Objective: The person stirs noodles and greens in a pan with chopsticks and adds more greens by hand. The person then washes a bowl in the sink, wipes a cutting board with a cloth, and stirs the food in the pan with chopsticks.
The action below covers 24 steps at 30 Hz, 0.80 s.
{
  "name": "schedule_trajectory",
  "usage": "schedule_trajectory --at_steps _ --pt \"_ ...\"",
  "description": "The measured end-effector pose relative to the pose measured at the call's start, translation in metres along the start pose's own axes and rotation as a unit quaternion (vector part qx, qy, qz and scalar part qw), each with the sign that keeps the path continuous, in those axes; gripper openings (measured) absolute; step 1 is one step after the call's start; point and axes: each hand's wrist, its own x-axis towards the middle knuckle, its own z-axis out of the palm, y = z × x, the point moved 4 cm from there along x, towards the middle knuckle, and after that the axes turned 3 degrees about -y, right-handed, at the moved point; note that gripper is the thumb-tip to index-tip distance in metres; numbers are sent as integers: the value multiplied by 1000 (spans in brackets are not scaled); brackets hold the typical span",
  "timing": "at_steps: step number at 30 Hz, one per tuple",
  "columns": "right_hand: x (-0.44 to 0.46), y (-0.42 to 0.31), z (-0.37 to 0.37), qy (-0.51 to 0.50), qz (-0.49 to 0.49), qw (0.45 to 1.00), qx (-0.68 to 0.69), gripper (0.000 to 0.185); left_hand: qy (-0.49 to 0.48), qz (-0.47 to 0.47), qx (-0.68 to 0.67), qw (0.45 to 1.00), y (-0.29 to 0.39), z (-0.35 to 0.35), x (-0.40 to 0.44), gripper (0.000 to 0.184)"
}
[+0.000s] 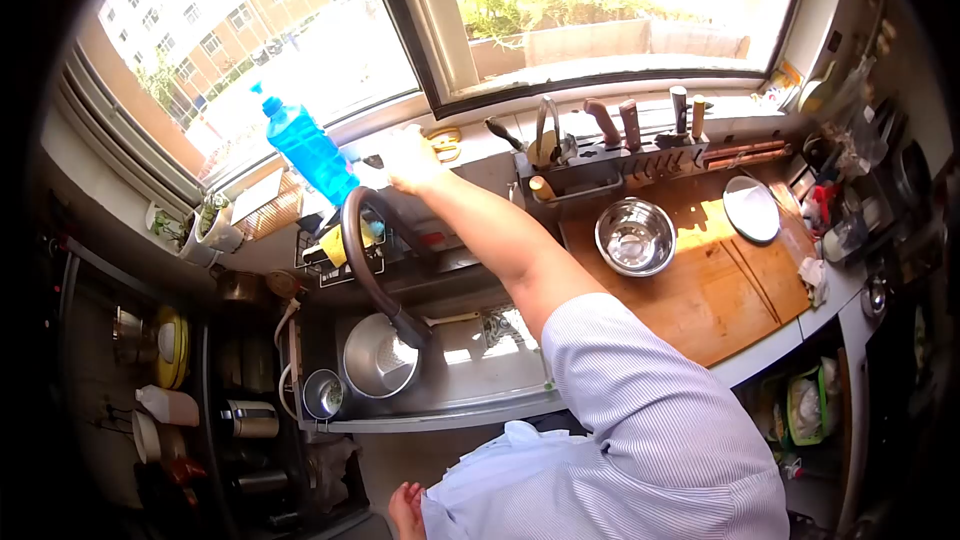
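My right hand (408, 166) reaches across the sink to the window sill, between a blue pump bottle (312, 152) and a pair of scissors with yellow-orange handles (446, 144). Glare washes out its fingers, so whether it grips anything is unclear. My left hand (405, 508) hangs low beside my shirt, fingers loosely bent and partly apart, with nothing visible in it. Below my right arm, a large metal pot (381, 356) and a small metal cup (324, 394) sit in the steel sink (480, 389) under the dark curved faucet (356, 260).
Right of the sink, a wooden board (690, 305) bears a metal bowl (636, 237), a white round plate or lid (751, 209) and chopsticks (752, 280). Behind it stands a knife rack (655, 162). A wire caddy (340, 255) with a yellow sponge and potted plants (212, 223) are at left.
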Motion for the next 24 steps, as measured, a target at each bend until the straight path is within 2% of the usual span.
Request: schedule_trajectory --at_steps 1,3,4,6,7,8,9,11,14,17,18,19,20,22,24 --pt "-1 -2 14 -189 29 982 -1 28 10 9 -12 1000 -8 -12 5 18" --pt "-2 4 30 -151 31 987 42 33 19 -10 -45 999 -34 -43 24 16" --pt "-11 5 18 -105 12 987 118 34 6 -3 -31 1000 -39 -51 29 15" --pt "-21 7 9 96 -19 980 176 30 -10 -7 -4 1000 -42 -61 31 13" --pt "-34 4 -4 192 1 966 173 28 9 -17 -8 1000 -44 -62 34 11" --pt "-48 2 -12 220 2 960 173 27 28 -26 -13 999 -45 -64 37 8" --pt "-63 -1 -25 204 9 963 177 26 42 -31 -13 999 -45 -66 38 8" --pt "-113 -7 -44 258 9 935 243 23 45 -47 12 998 -46 -67 44 8" --pt "-211 -15 -55 250 36 927 278 20 33 -69 65 995 -45 -66 50 7" --pt "-322 4 -41 141 163 928 304 12 11 -92 127 987 -47 -60 58 7" --pt "-363 14 -36 105 221 920 305 15 -1 -97 151 984 -48 -57 61 7" --pt "-403 26 -38 71 279 919 269 17 -13 -102 175 979 -49 -55 64 7" --pt "-446 39 -36 96 328 918 200 20 -29 -108 200 973 -51 -52 67 7" --pt "-529 64 -41 37 469 869 154 17 -69 -115 259 956 -56 -43 77 6" --pt "-604 73 -64 110 572 806 107 19 -121 -118 321 932 -64 -29 90 6"
